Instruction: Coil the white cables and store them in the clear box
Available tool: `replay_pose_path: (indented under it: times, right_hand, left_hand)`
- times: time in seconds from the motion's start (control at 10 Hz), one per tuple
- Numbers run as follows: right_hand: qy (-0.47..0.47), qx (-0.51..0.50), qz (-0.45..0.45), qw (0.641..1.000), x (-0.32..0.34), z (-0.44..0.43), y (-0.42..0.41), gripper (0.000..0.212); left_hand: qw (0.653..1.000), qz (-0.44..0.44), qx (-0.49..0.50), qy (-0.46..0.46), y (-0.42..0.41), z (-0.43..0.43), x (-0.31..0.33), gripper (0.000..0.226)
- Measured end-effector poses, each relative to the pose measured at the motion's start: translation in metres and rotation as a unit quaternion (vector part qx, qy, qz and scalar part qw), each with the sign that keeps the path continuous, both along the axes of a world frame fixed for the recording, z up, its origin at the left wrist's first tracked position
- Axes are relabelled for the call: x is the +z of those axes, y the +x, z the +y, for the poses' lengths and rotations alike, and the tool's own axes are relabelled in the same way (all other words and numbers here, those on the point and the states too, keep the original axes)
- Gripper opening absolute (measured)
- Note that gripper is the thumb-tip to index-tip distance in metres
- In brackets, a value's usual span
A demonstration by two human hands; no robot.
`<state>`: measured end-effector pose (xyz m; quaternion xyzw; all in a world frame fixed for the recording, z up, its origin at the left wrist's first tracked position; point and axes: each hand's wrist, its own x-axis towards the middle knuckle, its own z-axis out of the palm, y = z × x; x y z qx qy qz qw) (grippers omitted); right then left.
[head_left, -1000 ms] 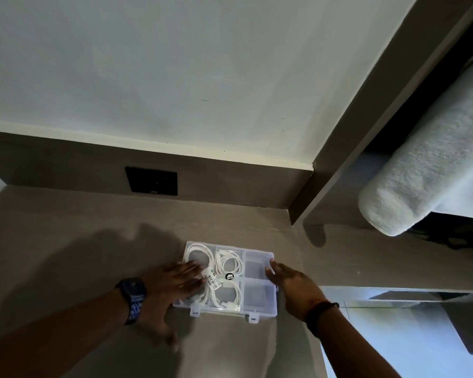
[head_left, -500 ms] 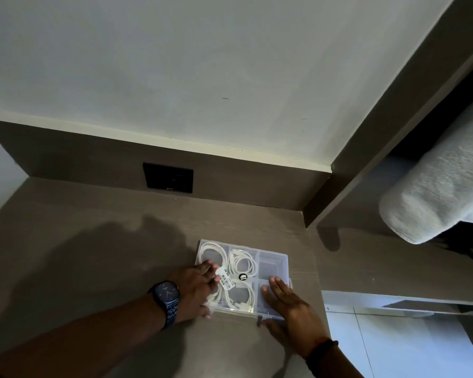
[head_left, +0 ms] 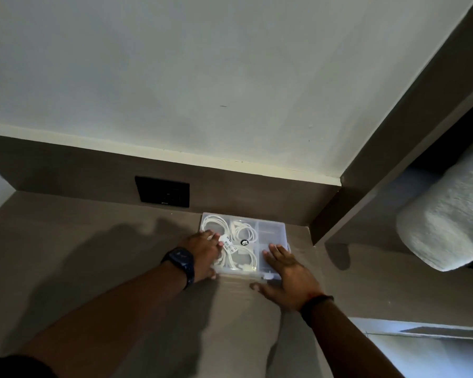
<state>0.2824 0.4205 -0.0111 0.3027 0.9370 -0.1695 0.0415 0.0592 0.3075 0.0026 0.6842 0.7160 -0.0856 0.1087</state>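
The clear box lies flat on the brown desk, close to the back panel, with its lid down. Coiled white cables show through the lid in the left and middle compartments; the right compartments look empty. A paper tag and a black round sticker sit near the middle. My left hand lies over the box's left side, fingers on the lid. My right hand rests flat on the near right part, fingers spread, thumb along the front edge by a latch.
A black wall socket sits in the back panel left of the box. A dark upright board bounds the desk on the right. Beyond it a rolled grey towel lies on a shelf.
The box has slid away from me toward the back panel under both hands. My right hand moved from the box's right edge onto the lid's near right part.
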Motion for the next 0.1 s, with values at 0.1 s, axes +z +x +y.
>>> replay_pose_path:
  times: [0.1]
  right_hand:
    - [-0.005, -0.024, -0.009, 1.000, 0.0018, 0.0092, -0.0176, 0.092]
  left_hand:
    - [1.000, -0.010, 0.007, -0.007, -0.0098, 0.0084, -0.0027, 0.082]
